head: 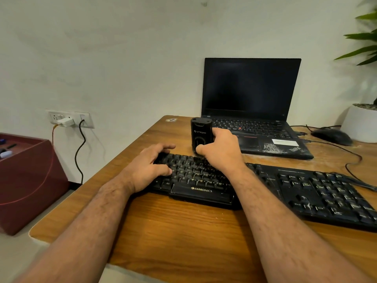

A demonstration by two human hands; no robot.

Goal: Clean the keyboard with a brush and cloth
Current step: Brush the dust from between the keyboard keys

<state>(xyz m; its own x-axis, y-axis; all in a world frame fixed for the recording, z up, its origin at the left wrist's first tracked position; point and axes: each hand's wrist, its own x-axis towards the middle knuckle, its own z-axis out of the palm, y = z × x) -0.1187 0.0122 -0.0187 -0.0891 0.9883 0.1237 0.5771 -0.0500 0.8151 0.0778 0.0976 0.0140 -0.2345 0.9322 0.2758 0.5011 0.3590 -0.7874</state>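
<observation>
A black Zebronics keyboard (306, 190) lies across the wooden desk (173, 231), dusty on its right half. My left hand (151, 166) rests spread on the keyboard's left end, holding it down with fingers apart. My right hand (221, 147) grips a black upright brush tool (201, 133) marked with white lettering, its lower end touching the top rows of keys. The bristles are hidden behind my fingers. No cloth is in view.
An open black laptop (251, 111) stands behind the keyboard, with white dust on its palm rest. A black mouse (331, 135) and cables lie at the right, beside a white plant pot (361, 123). A maroon box (28, 180) sits left of the desk, below wall sockets (69, 119).
</observation>
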